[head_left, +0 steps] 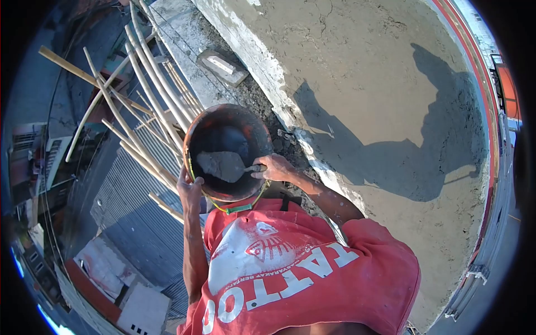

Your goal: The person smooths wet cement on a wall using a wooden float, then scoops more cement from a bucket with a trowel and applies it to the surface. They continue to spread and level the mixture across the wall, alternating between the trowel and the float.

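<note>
A round bucket with a dark inside and a worn orange-brown rim is held in front of my red shirt. My left hand grips its rim at the lower left, fingers wrapped over the edge. My right hand is closed on the handle of a trowel, at the bucket's right side. The trowel's grey, mortar-coated blade lies inside the bucket's mouth. A yellow-green cord with a green grip hangs at the bucket's near side.
Wet grey plaster covers the wall on the right, with my shadow on it. A float rests on the concrete ledge beyond the bucket. Bamboo poles stick out at the left above a corrugated roof far below.
</note>
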A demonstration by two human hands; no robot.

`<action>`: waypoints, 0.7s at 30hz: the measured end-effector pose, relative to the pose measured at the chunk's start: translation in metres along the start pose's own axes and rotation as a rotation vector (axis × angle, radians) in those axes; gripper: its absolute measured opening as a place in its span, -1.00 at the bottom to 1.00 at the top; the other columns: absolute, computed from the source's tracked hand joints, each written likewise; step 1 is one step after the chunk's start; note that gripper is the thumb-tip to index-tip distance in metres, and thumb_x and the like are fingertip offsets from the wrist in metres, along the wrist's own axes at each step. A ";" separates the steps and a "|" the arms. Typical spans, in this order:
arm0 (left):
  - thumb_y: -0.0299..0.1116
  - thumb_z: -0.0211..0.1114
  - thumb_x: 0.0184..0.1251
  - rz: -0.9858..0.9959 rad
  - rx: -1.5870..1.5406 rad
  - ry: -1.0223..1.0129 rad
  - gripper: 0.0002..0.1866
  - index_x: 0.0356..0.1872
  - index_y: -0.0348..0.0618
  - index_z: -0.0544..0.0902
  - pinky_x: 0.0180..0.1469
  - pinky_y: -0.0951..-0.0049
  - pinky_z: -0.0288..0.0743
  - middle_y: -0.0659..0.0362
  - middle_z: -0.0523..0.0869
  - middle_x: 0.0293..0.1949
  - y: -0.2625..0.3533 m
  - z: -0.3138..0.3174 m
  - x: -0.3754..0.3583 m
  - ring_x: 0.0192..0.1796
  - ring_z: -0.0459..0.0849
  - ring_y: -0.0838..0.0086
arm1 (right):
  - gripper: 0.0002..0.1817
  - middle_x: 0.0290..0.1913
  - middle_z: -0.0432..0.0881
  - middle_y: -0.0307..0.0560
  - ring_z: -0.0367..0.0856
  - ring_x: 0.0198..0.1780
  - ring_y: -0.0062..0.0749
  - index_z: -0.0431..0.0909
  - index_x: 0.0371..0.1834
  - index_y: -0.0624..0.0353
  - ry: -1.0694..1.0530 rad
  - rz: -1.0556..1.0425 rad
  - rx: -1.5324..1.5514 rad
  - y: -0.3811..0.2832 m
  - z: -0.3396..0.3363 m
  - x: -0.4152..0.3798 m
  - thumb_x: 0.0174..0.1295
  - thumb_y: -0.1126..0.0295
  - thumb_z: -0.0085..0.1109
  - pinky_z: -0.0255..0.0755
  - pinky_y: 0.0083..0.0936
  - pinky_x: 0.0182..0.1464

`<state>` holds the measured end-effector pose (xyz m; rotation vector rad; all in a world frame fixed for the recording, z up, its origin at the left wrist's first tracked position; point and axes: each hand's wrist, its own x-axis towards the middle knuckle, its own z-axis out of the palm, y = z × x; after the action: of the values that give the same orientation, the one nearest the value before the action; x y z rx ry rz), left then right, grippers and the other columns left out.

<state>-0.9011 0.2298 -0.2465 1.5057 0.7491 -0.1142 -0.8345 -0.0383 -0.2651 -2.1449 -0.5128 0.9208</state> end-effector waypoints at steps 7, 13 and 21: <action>-0.63 0.11 -0.13 -0.052 0.205 0.133 -0.34 0.19 -0.30 0.41 -0.16 0.54 0.50 0.15 0.70 -0.24 -0.025 -0.020 0.010 -0.25 0.64 0.53 | -0.75 -0.57 0.49 -0.25 0.45 -0.62 -0.57 0.54 -0.38 0.18 0.054 0.453 1.027 0.100 -0.057 0.009 0.14 0.21 0.28 0.33 -0.59 -0.61; -0.58 0.15 -0.15 -0.063 0.336 0.190 -0.30 0.23 -0.26 0.41 -0.11 0.50 0.49 0.12 0.72 -0.26 -0.024 -0.021 0.012 -0.23 0.65 0.52 | -0.68 -0.64 0.45 -0.20 0.46 -0.63 -0.47 0.47 -0.23 0.16 0.682 0.556 0.117 0.055 -0.179 -0.088 0.24 0.11 0.14 0.32 -0.53 -0.59; -0.45 0.26 -0.10 0.062 0.475 0.074 -0.33 0.21 -0.08 0.44 -0.06 0.30 0.50 -0.03 0.71 -0.20 -0.007 0.020 0.022 -0.17 0.70 0.20 | -0.75 -0.34 0.63 0.02 0.61 -0.36 -0.09 0.48 -0.16 0.13 0.511 0.203 -0.576 0.013 -0.083 -0.048 0.20 0.22 0.11 0.42 -0.23 -0.34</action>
<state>-0.8800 0.2185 -0.2662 1.9920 0.7671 -0.2007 -0.8034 -0.1144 -0.2145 -2.8705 -0.3233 0.3019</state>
